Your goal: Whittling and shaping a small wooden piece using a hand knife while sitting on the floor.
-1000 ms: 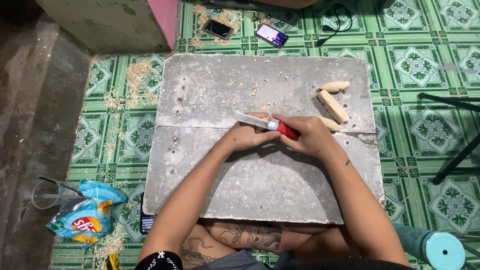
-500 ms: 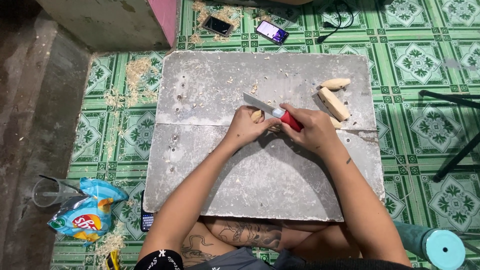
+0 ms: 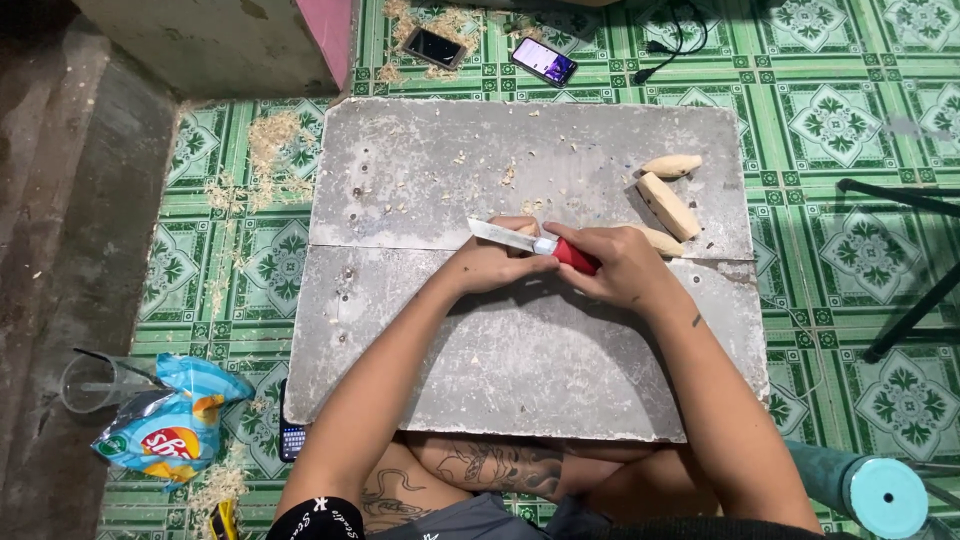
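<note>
Two hands meet at the middle of a grey slab [image 3: 420, 180] laid on the green patterned floor tiles [image 3: 860, 130]. Right hand [image 3: 625, 268] is clamped around the red handle of a knife [image 3: 535, 245], blade pointing left and lying nearly flat above the slab. Left hand [image 3: 497, 265] is curled shut just beneath the blade (what it encloses is hidden by the fingers; only a sliver of pale wood shows near the thumb).

Three carved wooden pieces [image 3: 668, 205] lie close together at the slab's right side, one partly behind the right hand. Wood shavings [image 3: 262, 140] are scattered on slab and tiles. Beyond the far edge lie two phones [image 3: 545, 60] and a black cable [image 3: 672, 40]. Left of the slab: a snack bag [image 3: 170, 432] beside a clear plastic cup [image 3: 95, 382].
</note>
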